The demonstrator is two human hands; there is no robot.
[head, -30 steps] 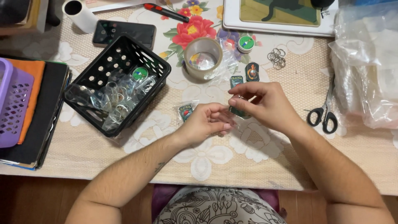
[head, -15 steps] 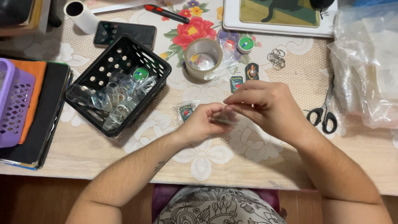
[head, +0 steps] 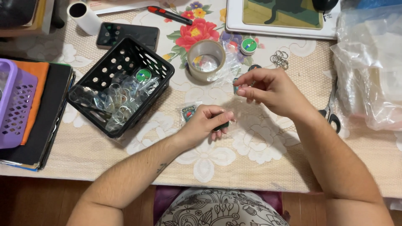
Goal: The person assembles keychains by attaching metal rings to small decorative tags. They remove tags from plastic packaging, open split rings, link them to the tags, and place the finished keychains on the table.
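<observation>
My left hand [head: 207,123] rests on the lace tablecloth, fingers curled around a small dark green item in a clear plastic sleeve [head: 222,124]. My right hand [head: 268,90] hovers just above and to the right, its fingertips pinched near a small green piece [head: 237,89] lying on the table. Whether it grips that piece is hard to tell. A bagged green badge [head: 188,112] lies just left of my left hand. A roll of clear tape [head: 206,60] stands behind both hands.
A black perforated basket [head: 94,77] of bagged badges sits at left, beside a purple basket [head: 19,106] on dark folders. Scissors [head: 331,113], key rings [head: 279,59], a round green badge [head: 249,45], a phone [head: 125,35], a white frame [head: 234,16] and clear plastic bags [head: 370,67] surround the hands.
My right hand has lifted away from the left, moving up and right toward the tape roll. My left hand stays in place, still closed on the sleeved item.
</observation>
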